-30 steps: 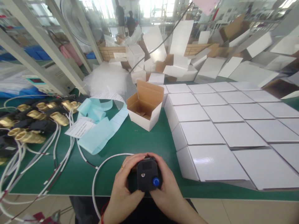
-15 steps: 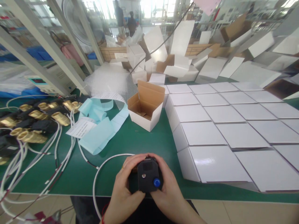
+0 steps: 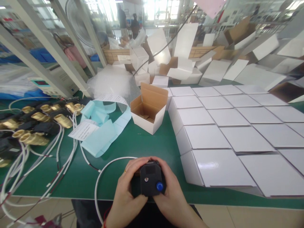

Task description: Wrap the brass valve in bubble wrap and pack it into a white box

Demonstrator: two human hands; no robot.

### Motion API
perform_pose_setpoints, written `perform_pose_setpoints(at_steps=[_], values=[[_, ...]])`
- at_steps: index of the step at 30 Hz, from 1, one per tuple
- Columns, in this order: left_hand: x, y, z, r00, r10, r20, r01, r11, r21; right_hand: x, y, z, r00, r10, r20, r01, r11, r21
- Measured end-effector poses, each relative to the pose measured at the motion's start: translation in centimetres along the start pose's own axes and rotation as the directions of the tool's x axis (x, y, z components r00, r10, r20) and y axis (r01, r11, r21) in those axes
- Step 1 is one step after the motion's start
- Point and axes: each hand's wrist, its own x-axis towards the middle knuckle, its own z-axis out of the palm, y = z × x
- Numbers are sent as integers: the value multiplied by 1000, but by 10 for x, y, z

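Observation:
Both my hands clasp a black box-shaped valve actuator [image 3: 149, 180] with a blue knob, at the near edge of the green table [image 3: 133, 142]. My left hand [image 3: 124, 194] wraps its left side, and my right hand [image 3: 172, 198] wraps its right side, thumb by the knob. A white cable [image 3: 99, 177] loops from the actuator to the left. An open white carton [image 3: 148, 110] with a brown inside stands farther back on the table.
Closed white boxes [image 3: 237, 126] cover the table's right side in rows. Brass valves with black actuators [image 3: 35, 126] and white cables lie at the left. Pale blue sheets [image 3: 102, 133], a printed slip and bubble wrap [image 3: 111, 80] sit behind. Loose flat cartons pile up at the back.

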Motion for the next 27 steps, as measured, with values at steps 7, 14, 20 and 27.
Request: perform_pose_setpoints(at_steps=[7,14,20,27], values=[[1,-2,-2,1000,-12,-6,12,1000,6,-1,-1,1,1000,1,3,-1,1000,-2],[1,2,0,1000,-8,-7,8,1000,6,0,0,0,1000,5,2,-5,1000,-1],[3,3,-1,1000,10,-6,-10,1000,2,1,-3,0,1000,-5,0,5,1000,9],[1,0,-2,1000,-13,1,13,1000,-11,2,-5,1,999,33,12,-33,999,11]])
